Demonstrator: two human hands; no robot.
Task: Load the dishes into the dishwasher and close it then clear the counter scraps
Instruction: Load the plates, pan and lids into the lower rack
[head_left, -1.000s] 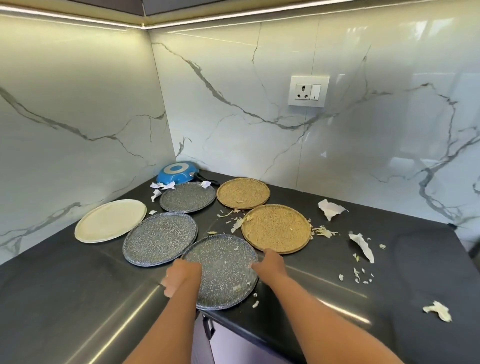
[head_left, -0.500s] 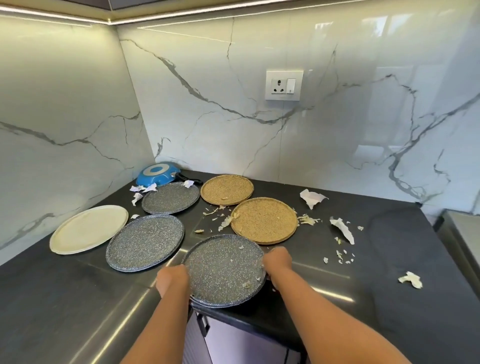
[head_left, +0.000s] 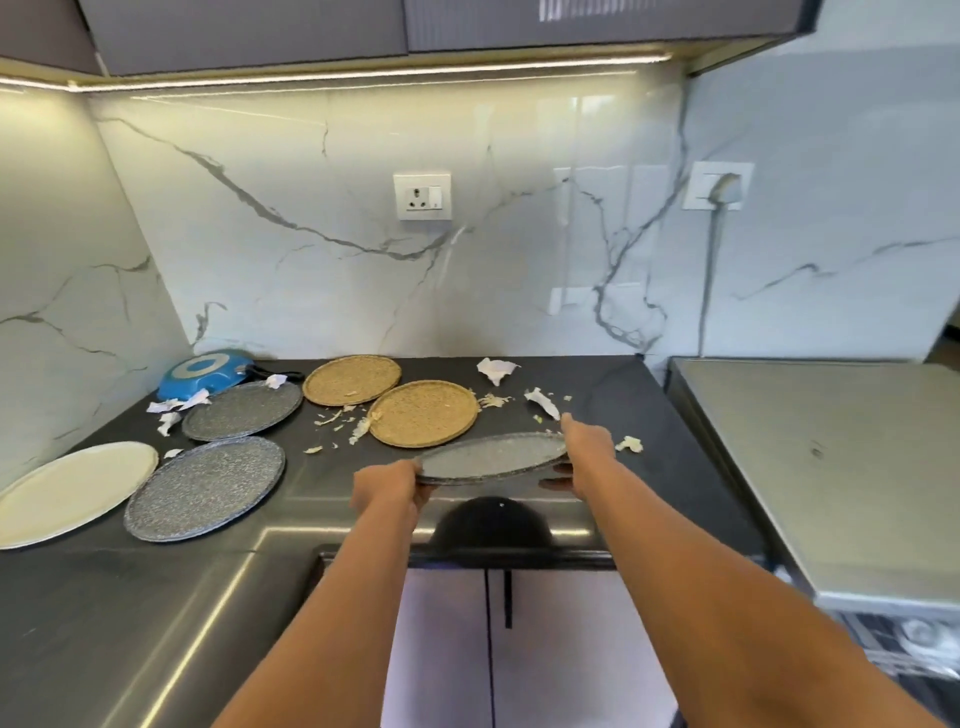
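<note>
A grey speckled plate (head_left: 491, 457) hangs above the black counter (head_left: 156, 597), nearly level. My left hand (head_left: 389, 486) grips its left rim and my right hand (head_left: 589, 449) grips its right rim. On the counter lie two more grey speckled plates (head_left: 205, 488) (head_left: 243, 409), a cream plate (head_left: 67, 491), two woven round mats (head_left: 423, 412) (head_left: 352, 379) and a blue pan (head_left: 205, 373) upside down in the corner. Scraps (head_left: 343, 423) and torn paper bits (head_left: 496, 370) are scattered among them. At the lower right an open dishwasher rack (head_left: 904, 644) shows below a steel top.
Marble walls enclose the counter corner on the left and back. A steel appliance top (head_left: 831, 467) adjoins the counter on the right. Cabinet doors (head_left: 493, 649) with a dark handle sit below the counter edge in front of me. A socket (head_left: 422, 197) is on the back wall.
Both hands have lifted the near grey plate off the counter and carried it to the right. The view has swung right and up, bringing the steel top and rack into sight.
</note>
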